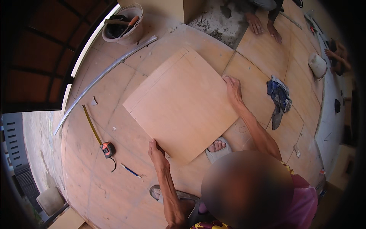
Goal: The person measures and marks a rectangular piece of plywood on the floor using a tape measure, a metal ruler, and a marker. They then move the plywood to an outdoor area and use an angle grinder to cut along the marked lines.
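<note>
My left hand (156, 152) grips the lower left edge of a square beige tile (177, 99), and my right hand (233, 89) grips its right edge. The tile has a thin drawn line near its upper left edge. It lies at an angle between my hands, in front of my sandalled feet. To its left on the tiled floor are a tape measure (107, 149) with its yellow blade out and a blue pencil (129, 170). A long metal straightedge (105, 74) lies beyond them. A crumpled dark cloth (279, 101) lies to the right.
A bucket (108, 36) with tools stands at the upper left by an open grid door (45, 49). At the top, another person's hands (254, 26) rest on floor tiles beside rough cement (213, 26). A pale container (317, 65) and another person (337, 57) are at the right.
</note>
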`<act>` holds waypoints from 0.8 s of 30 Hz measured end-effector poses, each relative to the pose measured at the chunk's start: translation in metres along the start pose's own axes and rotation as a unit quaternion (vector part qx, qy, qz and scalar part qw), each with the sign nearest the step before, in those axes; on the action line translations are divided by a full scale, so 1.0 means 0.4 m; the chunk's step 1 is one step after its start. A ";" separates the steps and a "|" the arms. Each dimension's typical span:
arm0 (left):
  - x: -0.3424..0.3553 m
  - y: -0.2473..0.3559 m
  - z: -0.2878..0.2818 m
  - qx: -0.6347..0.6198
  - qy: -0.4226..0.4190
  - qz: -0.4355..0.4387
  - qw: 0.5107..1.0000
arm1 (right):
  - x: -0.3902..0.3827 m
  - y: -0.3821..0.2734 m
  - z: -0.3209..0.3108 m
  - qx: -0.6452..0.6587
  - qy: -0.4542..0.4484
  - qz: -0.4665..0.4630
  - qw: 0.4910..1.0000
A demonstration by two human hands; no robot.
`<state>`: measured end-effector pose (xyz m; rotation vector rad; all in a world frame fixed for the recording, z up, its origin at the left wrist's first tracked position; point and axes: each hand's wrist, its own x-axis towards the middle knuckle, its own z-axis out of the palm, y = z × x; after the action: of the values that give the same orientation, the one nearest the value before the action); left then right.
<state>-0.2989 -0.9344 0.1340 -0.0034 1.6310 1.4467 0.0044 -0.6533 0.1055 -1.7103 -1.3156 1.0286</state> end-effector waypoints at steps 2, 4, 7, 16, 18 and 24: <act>-0.041 -0.033 0.108 -0.007 -0.049 -0.030 0.998 | 0.148 0.057 -0.072 0.035 0.003 -0.018 0.999; -0.099 -0.056 0.229 -0.042 -0.108 -0.064 0.991 | 0.284 0.074 -0.163 -0.016 0.004 -0.043 0.999; -0.125 -0.101 0.313 -0.027 -0.172 -0.053 0.983 | 0.398 0.071 -0.157 -0.010 -0.011 -0.007 1.000; -0.108 -0.236 0.515 0.038 -0.244 -0.130 0.960 | 0.689 0.135 -0.291 -0.055 0.018 -0.081 0.995; -0.075 -0.251 0.532 0.039 -0.254 -0.095 0.962 | 0.697 0.140 -0.287 -0.040 0.027 -0.069 0.996; -0.015 -0.251 0.587 0.022 -0.255 -0.069 0.964 | 0.748 0.150 -0.306 -0.030 0.048 -0.071 0.996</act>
<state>-0.0969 -0.7851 0.0876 0.2566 1.2116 1.1803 0.1854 -0.3834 0.0548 -1.6632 -1.3959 0.8242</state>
